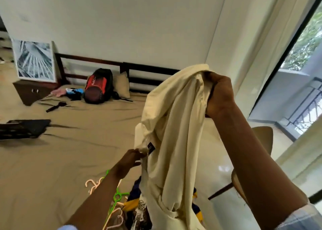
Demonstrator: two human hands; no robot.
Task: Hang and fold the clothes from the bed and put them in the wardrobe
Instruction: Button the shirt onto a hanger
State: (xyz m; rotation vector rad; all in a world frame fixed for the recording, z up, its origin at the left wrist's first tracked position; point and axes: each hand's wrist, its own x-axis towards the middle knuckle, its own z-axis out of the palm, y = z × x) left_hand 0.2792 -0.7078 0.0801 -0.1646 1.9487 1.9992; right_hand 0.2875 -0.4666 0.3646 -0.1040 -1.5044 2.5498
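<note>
A cream shirt (174, 125) hangs in the air above the bed's near right corner. My right hand (220, 95) grips its top edge, raised high. Lower down, my left hand (129, 161) pinches a fold of the same shirt beside a small dark label (151, 147). Under the shirt lies a heap of clothes (137, 210) in blue, yellow and a dark print. Green and pink plastic hangers (116, 196) lie on the sheet next to the heap, partly behind my left forearm. No wardrobe is in view.
The bed (69, 151) has a tan sheet. On it lie a red and black backpack (98, 87), a pillow (122, 85), a black laptop (22, 127) and small items. A wooden chair (244, 175) stands right of the bed. A balcony door (296, 83) is beyond.
</note>
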